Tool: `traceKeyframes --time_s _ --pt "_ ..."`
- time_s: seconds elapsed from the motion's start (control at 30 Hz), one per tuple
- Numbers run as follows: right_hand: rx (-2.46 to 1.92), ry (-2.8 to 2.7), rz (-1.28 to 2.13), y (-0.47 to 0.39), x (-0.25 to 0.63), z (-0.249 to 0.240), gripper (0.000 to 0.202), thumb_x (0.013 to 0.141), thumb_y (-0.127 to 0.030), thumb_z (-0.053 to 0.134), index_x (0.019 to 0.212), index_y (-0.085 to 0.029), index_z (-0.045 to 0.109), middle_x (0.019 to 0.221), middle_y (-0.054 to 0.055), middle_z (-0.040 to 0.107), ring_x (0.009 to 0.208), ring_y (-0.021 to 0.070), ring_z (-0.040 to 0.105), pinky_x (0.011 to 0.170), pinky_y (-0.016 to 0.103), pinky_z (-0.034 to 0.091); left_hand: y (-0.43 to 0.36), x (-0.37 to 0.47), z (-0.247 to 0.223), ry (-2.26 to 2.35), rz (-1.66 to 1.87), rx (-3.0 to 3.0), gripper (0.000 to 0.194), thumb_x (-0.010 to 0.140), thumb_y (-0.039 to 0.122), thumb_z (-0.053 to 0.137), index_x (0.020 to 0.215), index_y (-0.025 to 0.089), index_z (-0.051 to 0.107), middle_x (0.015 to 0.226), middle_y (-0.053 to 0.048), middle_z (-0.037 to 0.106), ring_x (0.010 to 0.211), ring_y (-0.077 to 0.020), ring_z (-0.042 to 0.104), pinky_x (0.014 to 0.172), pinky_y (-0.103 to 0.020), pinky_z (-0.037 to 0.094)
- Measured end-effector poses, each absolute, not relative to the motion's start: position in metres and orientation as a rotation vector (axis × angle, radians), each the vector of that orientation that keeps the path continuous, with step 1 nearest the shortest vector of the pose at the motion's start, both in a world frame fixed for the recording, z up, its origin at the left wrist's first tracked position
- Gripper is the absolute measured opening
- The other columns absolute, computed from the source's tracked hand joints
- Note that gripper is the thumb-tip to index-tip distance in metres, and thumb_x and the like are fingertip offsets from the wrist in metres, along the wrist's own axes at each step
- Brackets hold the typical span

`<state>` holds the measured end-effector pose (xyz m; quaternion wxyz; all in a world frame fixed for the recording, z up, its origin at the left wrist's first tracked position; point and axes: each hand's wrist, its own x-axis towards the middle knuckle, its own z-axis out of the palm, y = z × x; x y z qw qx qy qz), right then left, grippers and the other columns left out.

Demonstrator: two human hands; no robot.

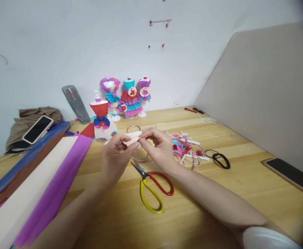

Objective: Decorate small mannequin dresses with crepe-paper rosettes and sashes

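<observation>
Between my two hands is a small strip of pale pink paper (133,137), held above the table. My left hand (116,152) pinches its left end with thumb and fingers. At the right end, the fingers of my right hand (158,145) are closed on the same strip. Just below my hands lie scissors (152,188) with one yellow and one red handle, blades slightly apart. Behind the strip a roll of clear tape (133,128) is partly hidden by my hands. A small dress form in a red top (99,110) stands beyond my left hand.
Several more dress forms in ruffled paper (132,98) stand by the wall. Long coloured paper sheets (37,180) lie at left, near a phone (38,129) and a bottle (76,103). Right of my hands are paper scraps (185,148), a black hair tie (221,160) and another phone (292,174).
</observation>
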<state>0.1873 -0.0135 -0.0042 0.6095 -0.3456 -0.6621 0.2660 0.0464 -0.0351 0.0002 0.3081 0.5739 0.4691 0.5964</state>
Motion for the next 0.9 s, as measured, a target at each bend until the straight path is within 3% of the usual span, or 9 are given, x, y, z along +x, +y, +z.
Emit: traceKeyframes --time_s 0.37,0.57,0.9 --pt "-0.781 -1.527 0.695 -0.014 0.188 0.001 0.001 0.076 -0.021 0.062 0.078 -0.02 0.061 0.074 0.001 0.063 0.068 0.0145 0.058 0.066 0.029 0.048 -0.036 0.043 0.007 1.253 1.598 1.631 0.009 0.073 0.025 0.069 0.069 0.019 0.064 0.054 0.002 0.068 0.05 -0.012 0.064 0.05 -0.021 0.049" --pt "-0.683 -1.693 0.763 -0.014 0.194 0.004 0.022 0.076 -0.024 0.062 0.097 -0.021 0.064 0.087 0.003 0.065 0.076 0.0161 0.06 0.069 0.03 0.049 -0.031 0.034 0.013 1.145 1.473 1.575 0.011 0.07 0.026 0.072 0.069 0.018 0.065 0.052 0.002 0.067 0.047 -0.0128 0.063 0.048 -0.022 0.049" --pt "-0.632 -1.827 0.616 -0.015 0.197 0.01 0.01 0.081 -0.025 0.061 0.088 -0.022 0.069 0.075 0.003 0.065 0.072 0.0176 0.058 0.069 0.033 0.046 -0.026 0.027 0.023 0.97 1.229 1.436 0.018 0.063 0.028 0.078 0.065 0.017 0.064 0.047 -0.001 0.066 0.042 -0.014 0.061 0.046 -0.024 0.05"
